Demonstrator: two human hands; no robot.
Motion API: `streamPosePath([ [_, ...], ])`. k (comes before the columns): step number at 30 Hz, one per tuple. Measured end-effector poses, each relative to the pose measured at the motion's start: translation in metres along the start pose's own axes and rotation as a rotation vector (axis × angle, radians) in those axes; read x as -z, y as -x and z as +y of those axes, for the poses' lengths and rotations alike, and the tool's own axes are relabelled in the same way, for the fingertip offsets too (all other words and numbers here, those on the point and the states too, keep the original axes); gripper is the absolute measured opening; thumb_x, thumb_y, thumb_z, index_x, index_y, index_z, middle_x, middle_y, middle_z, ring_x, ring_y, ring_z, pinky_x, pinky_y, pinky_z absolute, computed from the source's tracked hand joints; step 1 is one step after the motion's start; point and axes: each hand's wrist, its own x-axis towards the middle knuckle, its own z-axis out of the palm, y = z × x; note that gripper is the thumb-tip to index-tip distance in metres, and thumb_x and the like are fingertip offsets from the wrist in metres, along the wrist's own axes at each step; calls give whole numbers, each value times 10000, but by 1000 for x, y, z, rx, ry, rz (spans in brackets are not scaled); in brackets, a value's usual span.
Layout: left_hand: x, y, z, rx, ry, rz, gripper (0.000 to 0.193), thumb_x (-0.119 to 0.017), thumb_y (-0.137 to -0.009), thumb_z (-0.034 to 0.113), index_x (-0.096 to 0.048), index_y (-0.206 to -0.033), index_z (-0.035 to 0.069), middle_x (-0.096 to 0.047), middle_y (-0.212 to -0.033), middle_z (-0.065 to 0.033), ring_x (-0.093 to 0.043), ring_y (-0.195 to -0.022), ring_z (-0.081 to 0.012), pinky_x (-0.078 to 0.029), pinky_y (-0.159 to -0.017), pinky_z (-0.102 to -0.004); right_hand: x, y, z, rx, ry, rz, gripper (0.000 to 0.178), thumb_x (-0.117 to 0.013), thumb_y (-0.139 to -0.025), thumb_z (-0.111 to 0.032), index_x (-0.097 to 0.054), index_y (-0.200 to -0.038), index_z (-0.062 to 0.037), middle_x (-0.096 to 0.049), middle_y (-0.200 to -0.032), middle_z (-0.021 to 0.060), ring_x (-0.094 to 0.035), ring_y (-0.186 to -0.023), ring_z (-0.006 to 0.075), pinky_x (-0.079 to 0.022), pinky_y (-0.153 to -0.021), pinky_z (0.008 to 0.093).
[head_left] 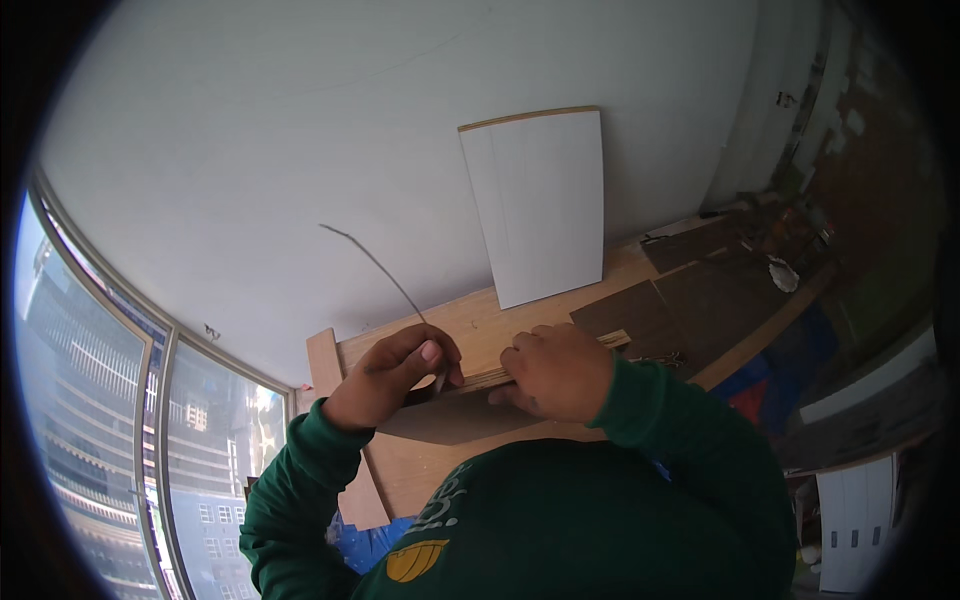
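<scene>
We find the left hand with its fingers closed in a pinch on a thin grey strip. The free end of the strip rises in a curve in front of the white wall; its lower part passes through the grip to the near edge of a brown-faced layered board. From this height we cannot say with certainty whether the strip is wire, cord or a flat band.

The right hand has its fingers bent over the upper edge of the same board, with the thumb on the side nearer the body. The board is held tilted between the person's chest and the wall, above the light wooden worktop.

Beyond the hands, a white panel leans against the wall, and a dark brown panel lies on the worktop to its right.

In our judgement the step in hand is the working of the strip against the board's edge, the right hand serving as the steady. The next move calls for a firm right-hand hold and close control of the springy free length by the left.
</scene>
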Motion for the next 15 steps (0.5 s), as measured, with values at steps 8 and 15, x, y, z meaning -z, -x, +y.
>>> streamPosePath([
  [8,-16,17,-5,-53,4,264,521,-691,-1000,518,-613,-987,3,-691,-820,-116,-710,-782,-241,-581,-728,-372,5,-19,-20,-3,-248,-125,450,-705,-935,-462,-777,-1002,-23,-764,-943,171,-741,-943,379,-585,-841,499],
  [15,-21,18,-15,-229,-5,403,459,-602,-1070,451,-576,-975,3,-682,-797,-129,-701,-754,-225,-591,-775,-374,4,-10,-19,-5,-268,-71,444,-680,-951,-468,-770,-962,-33,-748,-871,161,-735,-852,394,-587,-766,507],
])
